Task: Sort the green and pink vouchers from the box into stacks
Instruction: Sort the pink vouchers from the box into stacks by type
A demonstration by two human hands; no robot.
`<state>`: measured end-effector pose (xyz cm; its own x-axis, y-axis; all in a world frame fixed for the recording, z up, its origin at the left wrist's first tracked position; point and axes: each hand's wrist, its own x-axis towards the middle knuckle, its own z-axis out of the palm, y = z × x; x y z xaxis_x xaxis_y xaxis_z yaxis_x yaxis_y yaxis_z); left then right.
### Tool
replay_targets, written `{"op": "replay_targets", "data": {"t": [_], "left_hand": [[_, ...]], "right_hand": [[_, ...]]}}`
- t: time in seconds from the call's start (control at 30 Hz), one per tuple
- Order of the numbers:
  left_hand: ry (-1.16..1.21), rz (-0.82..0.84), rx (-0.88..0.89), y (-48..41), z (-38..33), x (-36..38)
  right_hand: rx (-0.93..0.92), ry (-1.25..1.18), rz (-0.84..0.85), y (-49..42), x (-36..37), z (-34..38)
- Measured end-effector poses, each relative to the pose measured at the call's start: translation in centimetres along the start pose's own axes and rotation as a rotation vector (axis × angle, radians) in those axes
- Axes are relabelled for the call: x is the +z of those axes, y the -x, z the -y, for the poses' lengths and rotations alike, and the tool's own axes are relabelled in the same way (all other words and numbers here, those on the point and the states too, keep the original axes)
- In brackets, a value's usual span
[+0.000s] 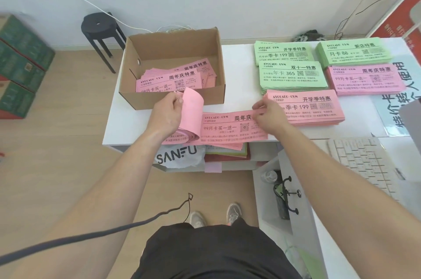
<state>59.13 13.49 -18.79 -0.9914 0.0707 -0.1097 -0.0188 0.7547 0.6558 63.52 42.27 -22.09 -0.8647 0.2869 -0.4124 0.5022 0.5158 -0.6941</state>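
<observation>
An open cardboard box (pixel 173 98) stands at the table's left and holds loose pink vouchers (pixel 173 80). In front of it lies a bundle of pink vouchers (pixel 225 129) at the table's front edge. My left hand (pixel 167 112) pinches the curled-up left ends of that bundle. My right hand (pixel 266 116) pinches the right end of one pink voucher above the bundle. To the right lie sorted stacks: a pink stack (pixel 312 105), a second pink stack (pixel 364 78), and three green stacks (pixel 291 75) (pixel 282 50) (pixel 353 50).
A white keyboard (pixel 364 162) lies on the lower desk at right. A shelf under the table holds a white SANFU bag (pixel 180 155) and coloured paper. A black stool (pixel 100 27) and green cartons (pixel 20 66) stand at left.
</observation>
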Motion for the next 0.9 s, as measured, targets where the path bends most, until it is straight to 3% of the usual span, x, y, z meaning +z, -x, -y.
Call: {"op": "replay_targets", "data": {"t": [0.17,0.37,0.7,0.9], "left_hand": [[0.007,-0.026,0.012,0.5,0.5,-0.8],[0.027,-0.038,0.005,1.3,1.4,-1.3],[0.045,-0.018,-0.044,2.4,3.1,-0.7],[0.072,-0.025,-0.046,2.9,3.5,-0.2]], "right_hand": [[-0.026,0.119,0.106,-0.5,3.6,1.2],[-0.136,0.566,0.122,-0.9,5.1,1.9],[-0.230,0.711,0.120,-1.3,5.5,1.9],[-0.183,0.714,0.148,-1.2,5.2,1.7]]}}
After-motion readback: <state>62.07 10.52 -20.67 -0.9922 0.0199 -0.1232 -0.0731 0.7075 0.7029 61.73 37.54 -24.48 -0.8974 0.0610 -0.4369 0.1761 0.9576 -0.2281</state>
